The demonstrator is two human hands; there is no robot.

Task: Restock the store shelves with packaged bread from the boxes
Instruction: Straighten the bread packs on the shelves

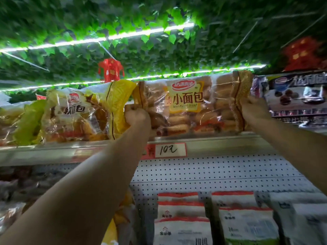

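— What have I got on the head view right now?

— I see the bread bag [187, 105] up on the top shelf [221, 138], lying lengthwise with its bottom edge on the shelf lip. It's clear plastic with brown-gold crimped ends and a yellow label panel reading "Mini French bread" under a red logo; small golden rolls show through the film.

— And my hands?

— My left hand [137, 115] has its fingers curled tight round the bag's left end, pinching the crimped film. My right hand [254, 107] does the same at the right end, fingers closed on the gathered plastic. Both arms reach up from below.

— What crowds it?

— Just to the left, touching or nearly so, a yellow bread bag [85, 114] leans on the same shelf, its yellow end flap overlapping the space by my left fist. On the right, a dark snack pack [297, 96] sits close against the bag's right end; I think it shows chocolate pieces, though the print is blurred. Under the bag a handwritten price tag [170, 150] is stuck on the shelf edge. Below that, a perforated back panel [212, 174], then white pouches [184, 218] with red stripes on the lower shelf. Overhead, green leaf garland [123, 50], light strips [99, 39] and a red hanging ornament [110, 69].
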